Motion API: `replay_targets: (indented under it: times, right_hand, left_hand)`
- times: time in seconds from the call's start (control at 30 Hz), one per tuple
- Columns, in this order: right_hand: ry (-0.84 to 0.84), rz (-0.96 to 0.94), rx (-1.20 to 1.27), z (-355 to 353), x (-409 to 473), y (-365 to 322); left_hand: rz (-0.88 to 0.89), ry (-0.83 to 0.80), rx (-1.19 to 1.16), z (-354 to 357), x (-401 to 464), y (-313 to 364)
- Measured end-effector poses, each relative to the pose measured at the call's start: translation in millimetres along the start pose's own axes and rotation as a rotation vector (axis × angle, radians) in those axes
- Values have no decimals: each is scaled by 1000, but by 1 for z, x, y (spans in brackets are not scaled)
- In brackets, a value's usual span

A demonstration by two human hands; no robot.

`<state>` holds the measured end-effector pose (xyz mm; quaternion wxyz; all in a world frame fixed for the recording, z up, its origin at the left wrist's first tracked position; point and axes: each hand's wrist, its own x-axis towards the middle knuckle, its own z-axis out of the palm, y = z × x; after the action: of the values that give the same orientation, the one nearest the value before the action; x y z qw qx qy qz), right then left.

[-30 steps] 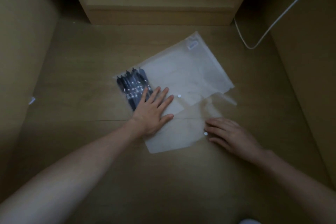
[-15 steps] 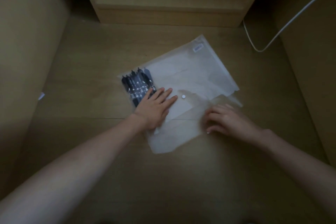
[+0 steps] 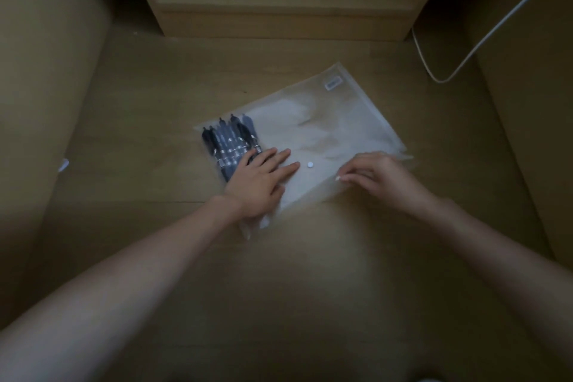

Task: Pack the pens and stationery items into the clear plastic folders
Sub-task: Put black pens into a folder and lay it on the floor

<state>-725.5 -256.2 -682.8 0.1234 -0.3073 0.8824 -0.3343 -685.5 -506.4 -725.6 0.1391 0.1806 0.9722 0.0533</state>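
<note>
Head view, dim light. Wooden desk point(image 3: 310, 273) is filling most of the frame, with side panels rising at its left and right edges and a shelf unit point(image 3: 285, 12) standing along its far edge. White cable point(image 3: 483, 40) is looping down at the far right corner.

Clear plastic folder point(image 3: 328, 130) is lying flat near the middle of the desk, turned at an angle, one corner pointing toward the far right. Small label point(image 3: 333, 84) is sitting near that corner.

Left hand point(image 3: 259, 183) is resting palm-down on the folder's near left part, fingers straight and spread, fingertips lying over the near ends of the pens. Right hand point(image 3: 381, 178) is sitting at the folder's near right edge, fingers bent; it appears to be pinching the plastic flap there, though the grip is blurred.

Bundle of dark pens point(image 3: 229, 143) is lying inside the folder at its left end, side by side, tips pointing toward the far edge.

White snap button point(image 3: 310, 164) is showing on the folder between the two hands, just beside the left fingertips.

Small white scrap point(image 3: 63, 164) is lying at the desk's left edge.
</note>
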Motion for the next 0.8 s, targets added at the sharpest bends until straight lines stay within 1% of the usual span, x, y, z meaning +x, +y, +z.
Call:
replay_targets:
  times: [0.07,0.13,0.2,0.27,0.3,0.37,0.47,0.53,0.67,0.8]
  right_hand:
    - [-82,108,29,-3,17,-2]
    - [-124,165,-7,-1,34,-1]
    - [-128,211,-52,5,50,2]
    - [-134,262,-111,14,62,5]
    - [-137,290,-131,18,67,6]
    - [-149,335,-136,24,72,6]
    - [-162,352,-135,29,77,5]
    - [-161,364,-133,29,79,5]
    - [-178,373,-139,28,80,3]
    - [-185,390,-134,28,78,2]
  left_hand:
    - [8,21,-79,0,-1,-3]
    - [10,35,-209,0,-1,-5]
    - [-32,86,-429,-3,-1,-4]
    - [-127,180,-669,-7,-4,-4]
    - [-152,222,-723,-10,-6,-4]
    - [-124,234,-659,-13,-11,-7]
    - [-27,180,-529,-9,-12,-12]
    - [-12,163,-497,-5,-11,-13]
    - [4,179,-425,2,-9,-12]
    - [47,137,-206,7,-6,-5]
